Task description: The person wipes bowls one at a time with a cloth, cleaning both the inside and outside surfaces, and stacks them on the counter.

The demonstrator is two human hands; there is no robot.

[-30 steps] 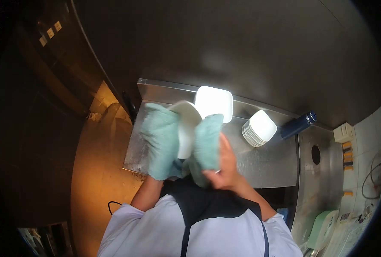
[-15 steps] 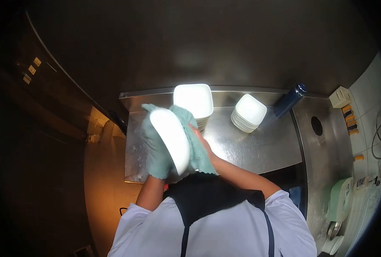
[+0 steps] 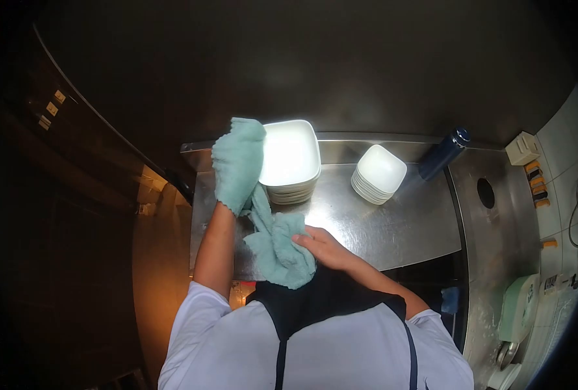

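Observation:
My left hand [image 3: 238, 156], its fingers hidden under a pale green cloth [image 3: 287, 253], is at the left edge of a white square dish [image 3: 291, 151]. That dish lies face up on top of a tall stack of similar dishes [image 3: 294, 194]. The cloth hangs from the left hand across to my right hand [image 3: 324, 247], which pinches its bunched lower end in front of my apron. To the right stands a shorter stack of smaller white square bowls [image 3: 378, 174].
The stacks stand on a steel counter [image 3: 393, 224] with a raised back ledge. A dark blue flask [image 3: 446, 153] leans at the back right. Further right are a steel surface with a round hole [image 3: 486, 193] and a green container [image 3: 519, 309].
The left hand has carried the dish from in front of my chest, where it was tilted on edge, forward to the stack. My right hand has drawn back with the cloth's other end.

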